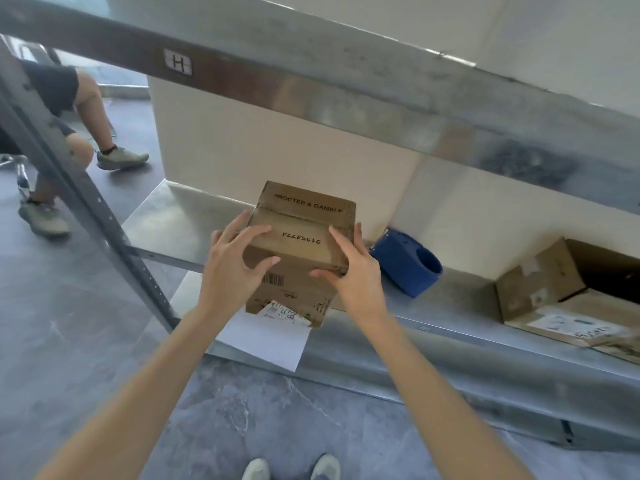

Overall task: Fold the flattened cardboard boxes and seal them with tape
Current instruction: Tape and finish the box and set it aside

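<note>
A small brown cardboard box [300, 233] with black print stands folded up on the metal shelf [166, 220], its top flaps closed. My left hand [230, 261] lies on the box's left side, fingers spread over the top flap and the front corner. My right hand [349, 268] lies on the right side, fingers straight along the top edge and thumb at the front corner. A blue tape dispenser [408, 263] sits on the shelf just right of the box.
A white sheet [266, 341] lies under the box and overhangs the shelf edge. Another open cardboard box [540, 282] lies at the far right. An upper shelf beam [311, 81] crosses overhead. A slanted metal upright [86, 195] and a person's legs [69, 133] are at left.
</note>
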A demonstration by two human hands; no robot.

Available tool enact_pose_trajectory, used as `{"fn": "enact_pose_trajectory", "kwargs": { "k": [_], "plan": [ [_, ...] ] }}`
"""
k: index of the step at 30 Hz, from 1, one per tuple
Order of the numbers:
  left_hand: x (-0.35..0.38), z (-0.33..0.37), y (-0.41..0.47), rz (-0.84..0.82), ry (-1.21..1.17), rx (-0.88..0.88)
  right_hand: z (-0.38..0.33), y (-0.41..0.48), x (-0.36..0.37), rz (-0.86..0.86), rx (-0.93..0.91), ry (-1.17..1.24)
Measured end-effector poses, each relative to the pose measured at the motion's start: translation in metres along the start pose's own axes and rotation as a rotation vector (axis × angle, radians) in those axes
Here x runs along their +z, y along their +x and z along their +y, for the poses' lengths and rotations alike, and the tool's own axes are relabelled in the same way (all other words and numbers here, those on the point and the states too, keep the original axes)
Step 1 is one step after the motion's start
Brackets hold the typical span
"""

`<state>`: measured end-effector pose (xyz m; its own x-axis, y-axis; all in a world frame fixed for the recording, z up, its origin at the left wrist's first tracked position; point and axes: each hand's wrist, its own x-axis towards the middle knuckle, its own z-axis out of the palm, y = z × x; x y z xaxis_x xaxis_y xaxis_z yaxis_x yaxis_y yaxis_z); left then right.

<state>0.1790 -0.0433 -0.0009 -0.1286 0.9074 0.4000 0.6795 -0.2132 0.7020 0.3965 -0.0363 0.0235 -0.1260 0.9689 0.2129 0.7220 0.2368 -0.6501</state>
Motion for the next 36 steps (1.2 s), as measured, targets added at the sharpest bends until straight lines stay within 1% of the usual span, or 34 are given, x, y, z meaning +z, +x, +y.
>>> {"fn": "enact_pose_trajectory", "kwargs": {
  "k": [4,7,10,13,16,19,22,24,27,30,33,36],
  "plan": [
    [-0.002,0.000,-0.003,0.008,-0.039,0.007,0.004,-0.004,0.006,0.025,0.003,-0.006],
    [-0.008,-0.003,-0.010,0.013,-0.087,-0.001,0.008,0.001,0.001,0.020,0.028,0.109],
    [-0.028,-0.010,-0.013,-0.048,-0.163,0.075,0.011,0.006,-0.011,-0.020,-0.019,0.200],
    [-0.058,-0.024,-0.002,-0.215,-0.196,0.108,0.005,0.016,-0.024,-0.097,-0.051,0.264],
    [-0.085,-0.038,0.012,-0.372,-0.195,0.072,-0.008,0.026,-0.029,-0.216,-0.069,0.366],
    [-0.103,-0.045,0.023,-0.409,-0.182,0.035,-0.019,0.033,-0.031,-0.330,-0.146,0.345],
    [-0.111,-0.047,0.025,-0.420,-0.229,0.060,-0.030,0.041,-0.031,-0.445,-0.178,0.271],
    [-0.112,-0.049,0.018,-0.388,-0.266,0.065,-0.037,0.047,-0.028,-0.426,-0.179,0.248],
    [-0.113,-0.054,0.002,-0.210,-0.302,0.038,-0.043,0.059,-0.020,-0.322,-0.202,0.295],
    [-0.109,-0.056,-0.016,-0.048,-0.330,0.012,-0.048,0.072,-0.010,-0.289,-0.172,0.346],
    [-0.101,-0.054,-0.036,0.066,-0.323,-0.076,-0.051,0.081,0.007,-0.282,-0.136,0.363],
    [-0.091,-0.049,-0.050,0.150,-0.287,-0.164,-0.052,0.087,0.022,-0.272,-0.115,0.306]
  ]
}}
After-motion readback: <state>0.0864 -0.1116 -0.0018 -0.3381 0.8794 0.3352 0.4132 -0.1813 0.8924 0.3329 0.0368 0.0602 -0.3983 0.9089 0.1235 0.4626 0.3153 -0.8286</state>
